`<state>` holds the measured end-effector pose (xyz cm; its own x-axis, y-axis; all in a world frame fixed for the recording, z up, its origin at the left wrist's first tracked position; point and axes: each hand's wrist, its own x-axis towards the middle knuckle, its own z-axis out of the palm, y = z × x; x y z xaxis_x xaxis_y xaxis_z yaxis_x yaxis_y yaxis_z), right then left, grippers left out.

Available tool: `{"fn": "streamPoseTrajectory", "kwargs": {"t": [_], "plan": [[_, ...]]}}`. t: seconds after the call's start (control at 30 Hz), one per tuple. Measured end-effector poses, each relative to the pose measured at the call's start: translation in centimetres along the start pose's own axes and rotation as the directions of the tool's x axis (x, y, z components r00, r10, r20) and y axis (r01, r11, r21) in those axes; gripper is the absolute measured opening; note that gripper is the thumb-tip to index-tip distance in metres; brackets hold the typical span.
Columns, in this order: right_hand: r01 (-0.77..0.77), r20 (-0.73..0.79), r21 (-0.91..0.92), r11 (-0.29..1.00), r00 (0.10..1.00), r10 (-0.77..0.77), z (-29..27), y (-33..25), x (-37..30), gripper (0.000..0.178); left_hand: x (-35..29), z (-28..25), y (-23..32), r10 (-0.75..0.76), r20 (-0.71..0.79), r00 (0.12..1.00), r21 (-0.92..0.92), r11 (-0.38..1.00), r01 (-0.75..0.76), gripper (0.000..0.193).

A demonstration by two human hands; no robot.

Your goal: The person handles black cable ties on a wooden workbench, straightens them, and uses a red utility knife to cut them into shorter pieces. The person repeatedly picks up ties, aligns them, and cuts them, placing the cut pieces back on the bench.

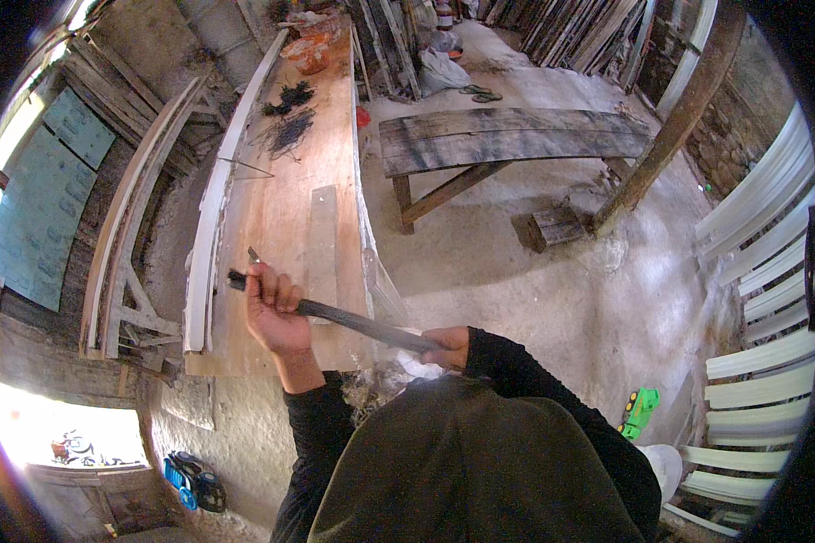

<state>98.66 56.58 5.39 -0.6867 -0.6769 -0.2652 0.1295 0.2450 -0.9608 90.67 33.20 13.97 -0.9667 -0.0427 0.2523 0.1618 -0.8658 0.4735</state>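
Observation:
A long, dark, slim bundle or rod (362,324) lies slantwise across my front, over the near end of a plywood-topped workbench (276,357). My left hand (276,309) is closed around its upper left part, and the frayed-looking dark tip juts out past the fingers. A small pointed blade-like piece (254,255) sticks up by the left thumb; how it is held is hard to see. At the lower right end, my right hand (448,347) is closed on the same bundle. White material (418,366) shows just beneath the right hand. A flat pale strip (322,231) rests on the bench.
Black wires (292,136) and an orange item (310,54) lie farther along the bench. White moulding (222,190) runs down its left edge. A wooden bench (516,140) and a slanting post (670,136) stand right. White slats (761,394) and a green toy truck (639,412) are far right.

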Motion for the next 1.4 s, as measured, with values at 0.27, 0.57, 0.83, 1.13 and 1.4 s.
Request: {"fn": "streamPoseTrajectory", "kwargs": {"t": [0.27,0.57,0.83,1.13,1.4], "plan": [[-0.067,0.038,0.002,0.998,0.997,0.066,-1.3,-2.3,-2.2,0.033,-0.8,-3.6,2.7,0.084,-0.045,0.995,-0.029,0.996,-0.086,0.018],[0.005,-0.044,-0.374,0.927,0.999,-0.023,-2.6,-1.8,-3.3,0.037,-0.9,-5.5,3.5,0.030,-0.097,0.995,0.010,1.000,-0.029,0.023],[-0.256,-0.496,0.100,0.962,0.825,0.271,-5.1,-1.3,-6.7,0.037,-2.9,-4.9,-1.1,0.245,-0.476,0.844,0.510,0.859,0.038,0.057],[-0.385,-0.344,-0.404,0.830,0.905,0.252,-4.1,-1.6,-4.2,0.038,-7.4,2.0,-9.5,-0.732,0.404,0.548,0.730,-0.103,-0.675,0.067],[-0.244,-0.268,0.037,0.969,0.932,0.245,-2.6,-1.5,-3.3,0.034,-7.3,0.2,-13.0,-0.765,0.344,0.544,0.910,0.130,-0.394,0.065]]}}
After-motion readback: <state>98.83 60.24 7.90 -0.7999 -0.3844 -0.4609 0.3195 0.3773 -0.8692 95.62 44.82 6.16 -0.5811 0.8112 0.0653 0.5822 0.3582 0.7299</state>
